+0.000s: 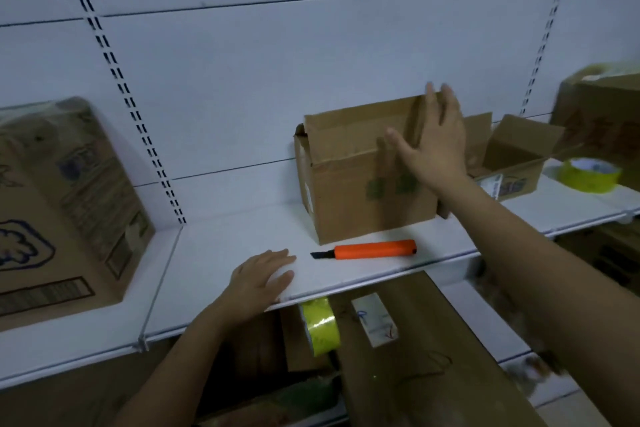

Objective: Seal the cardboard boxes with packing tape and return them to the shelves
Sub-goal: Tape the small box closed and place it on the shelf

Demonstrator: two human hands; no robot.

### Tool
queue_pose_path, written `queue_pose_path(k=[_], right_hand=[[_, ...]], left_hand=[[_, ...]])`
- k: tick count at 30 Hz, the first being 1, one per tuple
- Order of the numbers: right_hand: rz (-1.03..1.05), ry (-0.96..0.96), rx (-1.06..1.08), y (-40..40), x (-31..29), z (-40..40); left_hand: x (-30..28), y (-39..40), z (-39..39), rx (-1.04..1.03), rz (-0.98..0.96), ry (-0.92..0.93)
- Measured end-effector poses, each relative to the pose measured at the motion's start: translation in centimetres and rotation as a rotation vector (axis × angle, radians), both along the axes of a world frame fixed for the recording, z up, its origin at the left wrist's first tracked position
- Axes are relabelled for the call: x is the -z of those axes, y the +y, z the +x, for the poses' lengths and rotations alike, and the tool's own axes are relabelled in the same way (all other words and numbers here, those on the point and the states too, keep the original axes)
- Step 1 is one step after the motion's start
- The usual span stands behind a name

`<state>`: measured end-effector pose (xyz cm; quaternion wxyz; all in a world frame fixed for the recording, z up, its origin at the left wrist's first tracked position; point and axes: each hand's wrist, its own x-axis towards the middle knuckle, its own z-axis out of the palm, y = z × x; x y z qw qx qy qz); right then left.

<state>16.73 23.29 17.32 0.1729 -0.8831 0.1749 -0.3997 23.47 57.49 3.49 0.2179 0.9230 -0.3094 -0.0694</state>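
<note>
Right hand [431, 142], fingers spread wide, could topple the box [363, 177] onto the knife [367, 249] (left hand [261, 276] flat on the shelf's [214, 253] front edge).

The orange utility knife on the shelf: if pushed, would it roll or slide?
The orange utility knife would probably slide, not roll: its body looks flat-sided and lies flat on the smooth white shelf. It likely feels light and rigid. Its dark blade tip looks extended, so handle it cautiously.
</note>
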Motion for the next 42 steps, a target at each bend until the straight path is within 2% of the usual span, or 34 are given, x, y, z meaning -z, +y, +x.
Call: queue_pose_path(k=[2,4,6,9,11,15,17,22,26,28,30,32,33,37,42], right_hand=[[0.33,-0.078,-0.008,-2.0,-1.3,1.5],[0.551,-0.059,-0.091,-3.1,-1.4,2.2],[0.588,-0.03,-0.159,-2.3,-0.5,2.3],[0.584,-0.096,-0.25,0.0,1.2,2.6],[0.632,-0.104,-0.302,2.1,1.5,2.9],[0.669,-0.06,-0.364,6.4,1.3,4.0],[0.672,-0.053,-0.401,8.8,1.5,4.6],[0.684,-0.08,-0.572,14.6,1.7,5.3],[0.362,0.036,-0.658,17.1,1.5,5.9],[0.23,0.105,-0.613,17.7,1.3,6.8],[0.209,0.173,-0.536,17.8,1.3,7.7],[0.163,0.216,-0.468,17.8,1.2,8.1],[0.136,0.227,-0.448,17.9,1.2,8.3],[0.104,0.22,-0.447,18.3,1.2,8.9],[0.201,0.218,-0.548,17.9,1.3,8.9]], left_hand=[[-0.1,-0.3,0.0,-0.034,-0.055,0.027],[-0.6,-0.5,0.0,-0.084,-0.103,0.081],[-1.7,-0.5,-0.1,-0.105,-0.234,0.254],[-4.1,-0.3,-0.2,-0.148,-0.585,0.439],[-6.3,-0.3,0.0,-0.179,-0.725,0.43],[-11.2,0.7,1.0,-0.333,-1.011,0.29],[-13.1,2.2,1.9,-0.4,-1.061,0.228],[-16.0,7.7,3.3,-0.442,-0.89,-0.033],[-15.6,10.8,5.2,-0.5,-0.579,-0.171],[-15.1,10.9,5.9,-0.517,-0.483,-0.201],[-15.0,10.5,6.0,-0.467,-0.391,-0.382],[-15.1,10.0,5.9,-0.343,-0.152,-0.591],[-15.4,9.7,5.7,-0.296,-0.04,-0.633],[-15.2,8.8,5.8,-0.194,0.255,-0.634],[-15.5,8.4,6.4,-0.221,0.218,-0.632]])
